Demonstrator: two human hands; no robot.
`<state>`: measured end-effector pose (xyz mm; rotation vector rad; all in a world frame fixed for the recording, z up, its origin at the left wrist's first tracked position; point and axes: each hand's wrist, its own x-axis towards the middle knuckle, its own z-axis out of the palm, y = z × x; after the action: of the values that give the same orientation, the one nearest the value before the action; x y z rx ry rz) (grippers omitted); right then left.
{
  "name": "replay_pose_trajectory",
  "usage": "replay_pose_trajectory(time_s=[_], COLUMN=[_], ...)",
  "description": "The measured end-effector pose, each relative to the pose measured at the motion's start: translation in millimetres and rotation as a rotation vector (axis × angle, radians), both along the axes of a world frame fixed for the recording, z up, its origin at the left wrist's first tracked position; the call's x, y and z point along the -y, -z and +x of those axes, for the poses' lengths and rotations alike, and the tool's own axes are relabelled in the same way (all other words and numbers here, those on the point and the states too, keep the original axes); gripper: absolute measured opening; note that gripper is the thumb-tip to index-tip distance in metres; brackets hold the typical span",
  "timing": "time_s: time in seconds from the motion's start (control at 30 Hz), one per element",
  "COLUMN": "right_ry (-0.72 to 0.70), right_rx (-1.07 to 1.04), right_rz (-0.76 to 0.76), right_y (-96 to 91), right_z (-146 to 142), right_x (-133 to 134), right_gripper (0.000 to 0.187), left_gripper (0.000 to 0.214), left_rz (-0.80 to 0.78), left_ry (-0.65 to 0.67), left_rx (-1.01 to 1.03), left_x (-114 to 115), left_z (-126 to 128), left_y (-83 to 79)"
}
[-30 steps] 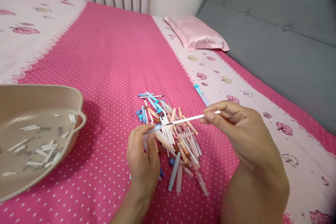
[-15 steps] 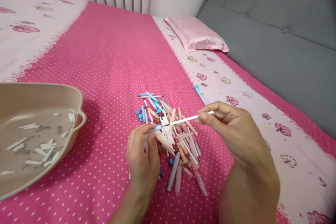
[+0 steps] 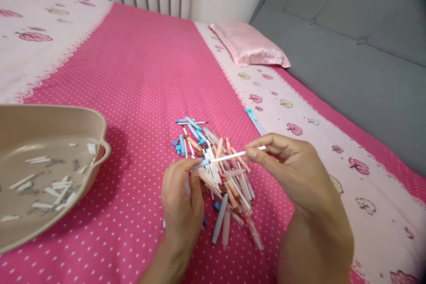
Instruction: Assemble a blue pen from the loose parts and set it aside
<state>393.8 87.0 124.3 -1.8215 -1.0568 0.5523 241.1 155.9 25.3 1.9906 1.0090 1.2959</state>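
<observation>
Right hand (image 3: 293,168): fingers clamped on white rod (image 3: 229,157), long axis left–right. Rod's left tip sits at pale-blue barrel (image 3: 201,164), pinched by left hand (image 3: 181,191).

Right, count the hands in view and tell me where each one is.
2: the left hand, by the pile of pen parts, gripping a light-blue tube; and the right hand, to its right, pinching a white rod. No others show.
</observation>
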Motion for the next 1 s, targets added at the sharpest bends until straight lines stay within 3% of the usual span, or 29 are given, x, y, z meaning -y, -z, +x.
replay_pose_trajectory(time_s=[0.23,0.4,0.67,1.0], right_ry=[-0.069,-0.072,-0.22,-0.231], right_rx=[-0.135,0.01,0.225,0.156], right_rz=[0.004,-0.001,-0.007,-0.017], right_y=[4.2,7.5,14.8,10.5], right_z=[-10.9,-17.1,-31.7,-32.8], right_x=[-10.7,-15.7,-24.3,-22.7], right_gripper=[0.02,0.024,0.026,0.036], left_gripper=[0.019,0.019,0.02,0.027], left_rz=[-0.005,-0.039,-0.041,-0.064], left_ry=[0.023,0.031,0.031,0.056], left_rx=[0.018,0.017,0.038,0.0], left_x=[0.8,1.8,2.3,1.9], left_z=[0.9,1.2,1.9,1.7], left_y=[-0.3,-0.5,-1.1,0.2])
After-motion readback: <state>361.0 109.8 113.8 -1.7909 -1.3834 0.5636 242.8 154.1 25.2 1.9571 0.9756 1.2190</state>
